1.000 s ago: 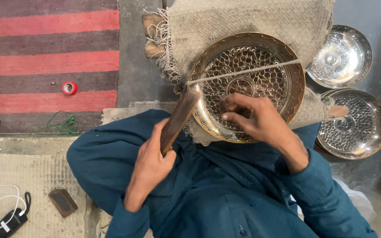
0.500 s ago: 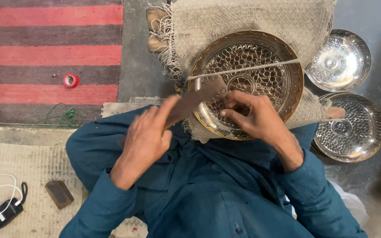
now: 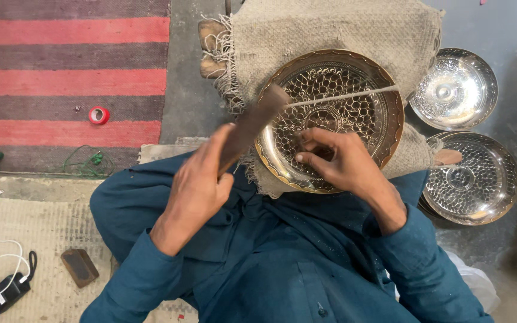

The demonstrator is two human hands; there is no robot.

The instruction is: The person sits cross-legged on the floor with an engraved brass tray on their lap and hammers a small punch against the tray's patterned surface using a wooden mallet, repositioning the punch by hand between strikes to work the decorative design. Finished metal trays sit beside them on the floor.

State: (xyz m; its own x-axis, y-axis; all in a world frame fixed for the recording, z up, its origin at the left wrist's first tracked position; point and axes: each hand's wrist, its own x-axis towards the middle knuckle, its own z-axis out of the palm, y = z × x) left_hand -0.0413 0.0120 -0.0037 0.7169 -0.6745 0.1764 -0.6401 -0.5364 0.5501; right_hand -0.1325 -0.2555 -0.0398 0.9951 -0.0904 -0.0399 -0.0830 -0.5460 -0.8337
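Head view: left hand (image 3: 195,188) closed round a dark wooden mallet (image 3: 252,124), fist tight on the handle end, mallet head raised and blurred over the left rim of the brass engraved plate (image 3: 384,128). Right hand (image 3: 336,158) rests on the plate's lower middle, fingers pinched together on a small tool, too hidden to say what; grip looks closed, can't tell how tight. Plate sits just past both grips on burlap sacking (image 3: 342,33), which drapes a wooden block (image 3: 210,45) w/ frayed fringe hanging twd the mallet side. A thin pale cord (image 3: 345,96) runs across the plate's upper half, beyond the right hand's fingertips. Off to the right of the right hand: 2 silver embossed bowls, upper bowl (image 3: 453,90) and lower bowl (image 3: 471,179), close to each other, lower one near the sacking edge by the right wrist. Count: 1 brass plate, 2 silver bowls, 1 mallet. Left of the mallet grip, well apart: red-striped rug (image 3: 67,72), 1 red tape roll (image 3: 99,115), green wire tangle (image 3: 88,160). Behind the left elbow: small brown block (image 3: 79,267), black charger (image 3: 7,291) w/ white cable on a beige mat. Bare grey floor strip betw rug and sacking gives open room on the mallet side; the right side is crowded by the bowls.
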